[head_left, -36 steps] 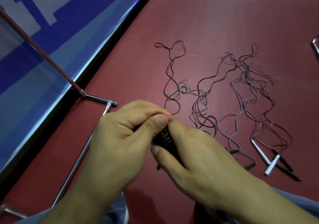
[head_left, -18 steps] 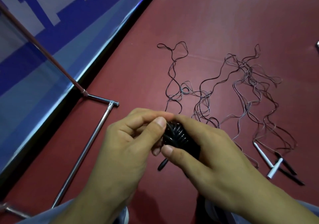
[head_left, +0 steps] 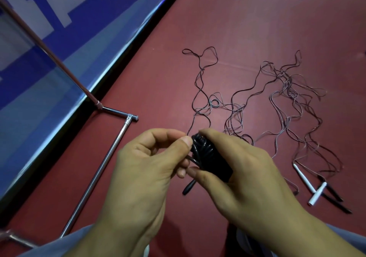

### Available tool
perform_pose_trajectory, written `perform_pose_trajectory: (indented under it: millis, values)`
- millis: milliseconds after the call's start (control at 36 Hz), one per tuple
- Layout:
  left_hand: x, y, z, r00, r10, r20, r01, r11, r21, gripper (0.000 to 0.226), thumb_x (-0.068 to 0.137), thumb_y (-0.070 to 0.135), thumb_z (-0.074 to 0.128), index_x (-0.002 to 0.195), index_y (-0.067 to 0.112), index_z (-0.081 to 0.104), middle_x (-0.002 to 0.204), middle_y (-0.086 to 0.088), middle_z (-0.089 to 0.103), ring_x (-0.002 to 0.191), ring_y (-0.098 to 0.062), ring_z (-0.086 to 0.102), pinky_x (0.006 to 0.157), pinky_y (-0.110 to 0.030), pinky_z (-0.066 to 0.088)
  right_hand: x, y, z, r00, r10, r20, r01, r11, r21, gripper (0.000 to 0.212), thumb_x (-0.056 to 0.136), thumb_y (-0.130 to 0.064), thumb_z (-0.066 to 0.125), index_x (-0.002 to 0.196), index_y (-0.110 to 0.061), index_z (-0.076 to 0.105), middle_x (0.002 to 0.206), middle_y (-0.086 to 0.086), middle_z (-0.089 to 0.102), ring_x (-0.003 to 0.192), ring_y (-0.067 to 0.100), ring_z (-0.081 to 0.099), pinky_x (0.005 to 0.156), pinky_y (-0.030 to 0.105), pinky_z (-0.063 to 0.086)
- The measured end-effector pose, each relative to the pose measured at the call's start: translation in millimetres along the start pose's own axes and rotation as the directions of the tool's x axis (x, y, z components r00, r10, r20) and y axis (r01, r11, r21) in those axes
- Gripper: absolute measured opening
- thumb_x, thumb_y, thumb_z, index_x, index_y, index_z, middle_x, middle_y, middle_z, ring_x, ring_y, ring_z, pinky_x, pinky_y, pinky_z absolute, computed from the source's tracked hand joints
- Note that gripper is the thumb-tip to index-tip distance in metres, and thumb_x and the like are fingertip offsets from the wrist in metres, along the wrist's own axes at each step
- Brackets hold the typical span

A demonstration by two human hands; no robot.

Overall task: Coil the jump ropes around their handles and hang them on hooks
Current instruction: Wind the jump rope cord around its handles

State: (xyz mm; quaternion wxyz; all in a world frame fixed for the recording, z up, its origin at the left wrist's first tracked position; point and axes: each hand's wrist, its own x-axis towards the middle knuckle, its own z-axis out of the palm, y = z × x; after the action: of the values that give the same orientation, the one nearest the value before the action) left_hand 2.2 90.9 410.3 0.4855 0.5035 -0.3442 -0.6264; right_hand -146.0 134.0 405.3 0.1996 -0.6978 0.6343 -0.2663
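I see the red floor (head_left: pixel 257 19) with a metal rack (head_left: pixel 103 169) on the left. Loose ropes (head_left: pixel 287 98) lie tangled past my hands. My right grip (head_left: pixel 251 179) is curled round a black rope bundle (head_left: pixel 206 151) above the floor. My left grip (head_left: pixel 142 173) pinches the bundle's top. White handles (head_left: pixel 305 179) lie on the right.

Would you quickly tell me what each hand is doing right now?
Left hand: closed, pinching the black jump rope beside its coil.
Right hand: closed, gripping that coil.
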Motion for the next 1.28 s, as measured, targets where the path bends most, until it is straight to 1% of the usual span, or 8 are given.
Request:
perform_pose_trajectory:
  millis: [167,333,472,556,778,917,1028,1278]
  values:
    - [-2.5,-0.9,-0.8,0.999,0.033,-0.031,-0.032,0.998,0.045,0.009,0.076,0.003,0.080,0.077,0.012,0.081,0.059,-0.015,0.064,0.052,-0.022,0.055,0.051,-0.024,0.049,-0.1,0.3,1.6,1.000,0.004,0.008,-0.003,0.997,-0.080,0.064,0.085,-0.050,0.064,0.144,-0.028,0.050,0.112,-0.012,0.064,0.095,0.020,0.065,0.070,0.044,0.056]
    - [-7.6,4.1,0.5,0.977,0.210,0.025,-0.208,0.934,0.290,0.015,0.078,0.009,0.083,0.083,0.023,0.084,0.076,-0.004,0.072,0.057,-0.012,0.064,0.059,-0.019,0.052,0.1,-1.6,3.3,0.998,-0.033,-0.056,0.022,0.985,-0.174,0.065,0.084,-0.046,0.065,0.144,-0.024,0.051,0.111,-0.009,0.065,0.086,0.024,0.068,0.057,0.044,0.057]
    - [-12.9,-0.7,3.7,0.972,0.235,0.006,-0.218,0.888,0.405,0.025,0.068,0.036,0.082,0.089,0.048,0.079,0.086,0.006,0.071,0.074,-0.010,0.072,0.072,-0.034,0.060,1.7,-3.1,4.6,0.997,-0.038,-0.074,0.021,0.976,-0.219,0.062,0.086,-0.050,0.048,0.142,-0.024,0.052,0.109,-0.009,0.065,0.083,0.026,0.069,0.053,0.042,0.056]
    - [-12.5,-1.2,6.7,0.962,0.272,-0.035,-0.231,0.872,0.431,0.023,0.071,0.024,0.092,0.085,0.040,0.082,0.082,0.008,0.070,0.065,-0.003,0.067,0.059,-0.015,0.050,1.6,-2.4,5.8,0.998,-0.031,-0.063,0.017,0.977,-0.213,0.066,0.087,-0.050,0.048,0.145,-0.021,0.051,0.110,-0.007,0.065,0.082,0.026,0.069,0.053,0.042,0.056]
    - [-10.9,7.6,10.3,0.990,0.133,-0.049,-0.117,0.959,0.257,0.031,0.077,0.000,0.082,0.095,0.025,0.081,0.078,0.007,0.078,0.067,-0.001,0.071,0.065,-0.009,0.053,2.2,1.0,4.9,1.000,0.016,-0.018,-0.018,0.992,-0.123,0.068,0.088,-0.051,0.061,0.146,-0.033,0.031,0.116,-0.015,0.065,0.088,0.022,0.064,0.061,0.041,0.053]
    - [-5.7,4.4,9.7,0.998,-0.001,-0.059,0.005,0.997,0.074,0.027,0.073,-0.012,0.078,0.089,0.010,0.080,0.071,-0.008,0.075,0.058,-0.009,0.066,0.058,-0.013,0.052,1.3,0.0,7.9,0.999,-0.030,-0.029,0.028,0.996,-0.079,0.040,0.088,-0.041,0.071,0.117,-0.038,0.043,0.095,-0.016,0.060,0.080,0.016,0.059,0.057,0.042,0.052]
    - [-0.4,3.1,5.5,0.993,-0.104,-0.053,0.101,0.994,-0.050,0.026,0.070,-0.012,0.078,0.087,0.007,0.080,0.080,-0.014,0.075,0.067,-0.018,0.068,0.063,-0.021,0.055,0.6,3.4,11.1,0.998,-0.023,-0.060,0.028,0.997,0.074,0.037,0.088,-0.035,0.074,0.117,-0.036,0.050,0.095,-0.013,0.064,0.083,0.013,0.061,0.065,0.040,0.053]
    - [0.6,4.4,8.1,0.982,-0.161,-0.103,0.152,0.984,-0.089,0.025,0.074,-0.017,0.074,0.077,0.007,0.080,0.077,-0.015,0.076,0.064,-0.019,0.067,0.056,-0.022,0.052,3.2,3.9,21.6,0.993,-0.018,-0.120,0.032,0.993,0.116,0.039,0.084,-0.031,0.080,0.114,-0.032,0.056,0.101,-0.017,0.063,0.090,0.002,0.060,0.072,0.026,0.048]
